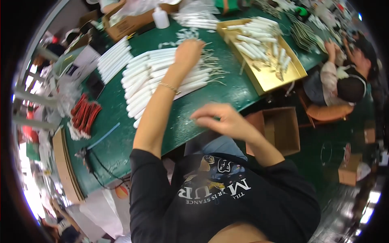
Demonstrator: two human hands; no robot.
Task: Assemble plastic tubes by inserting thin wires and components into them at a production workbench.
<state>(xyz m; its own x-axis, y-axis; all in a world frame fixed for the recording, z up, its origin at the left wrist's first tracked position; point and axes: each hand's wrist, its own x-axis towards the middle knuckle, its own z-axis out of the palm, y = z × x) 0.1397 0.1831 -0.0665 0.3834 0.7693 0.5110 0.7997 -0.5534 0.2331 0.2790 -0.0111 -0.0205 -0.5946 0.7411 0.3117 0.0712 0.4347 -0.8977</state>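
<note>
My left hand (189, 52) reaches over the far right part of a row of white candle-shaped tubes (139, 81). Its fingers are bent down and closed, and their tips are hidden, so what they grip does not show. Thin pale wires (210, 67) stick out from the tubes' right ends, beside that hand. Just past it lie small white pieces (187, 34). Nearer to me, my right hand (223, 118) hovers by the table's front edge. Its thumb and bent fingers stand apart, with nothing visible between them.
On the green table (182, 127), a golden box (289, 79) of white tubes sits right. Left are more white tubes (115, 60), red wire bundles (85, 115) and a corded tool (83, 154). A white bottle (161, 18) stands behind; a carton (279, 129) lies below. Another person (334, 83) sits right.
</note>
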